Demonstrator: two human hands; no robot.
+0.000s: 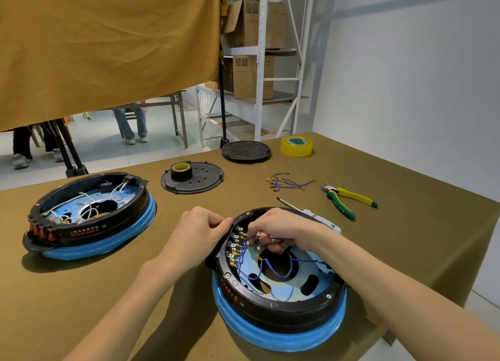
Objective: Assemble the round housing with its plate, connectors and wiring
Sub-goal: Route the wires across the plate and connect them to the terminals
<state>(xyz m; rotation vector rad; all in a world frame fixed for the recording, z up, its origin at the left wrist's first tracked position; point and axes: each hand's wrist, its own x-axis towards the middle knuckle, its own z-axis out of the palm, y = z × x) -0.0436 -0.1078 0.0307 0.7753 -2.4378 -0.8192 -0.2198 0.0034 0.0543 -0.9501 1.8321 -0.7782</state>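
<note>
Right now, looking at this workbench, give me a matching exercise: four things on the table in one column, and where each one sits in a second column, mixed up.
Things:
1. pliers
2. black tape roll
3. clear yellow tape roll
4. screwdriver

Places:
A. on the perforated black plate
B. far edge of the table, beside the round black lid
C. partly hidden behind the right hand
D. right of the loose blue wires

Pairs: 1-D, 2-A, 3-B, 4-C
</note>
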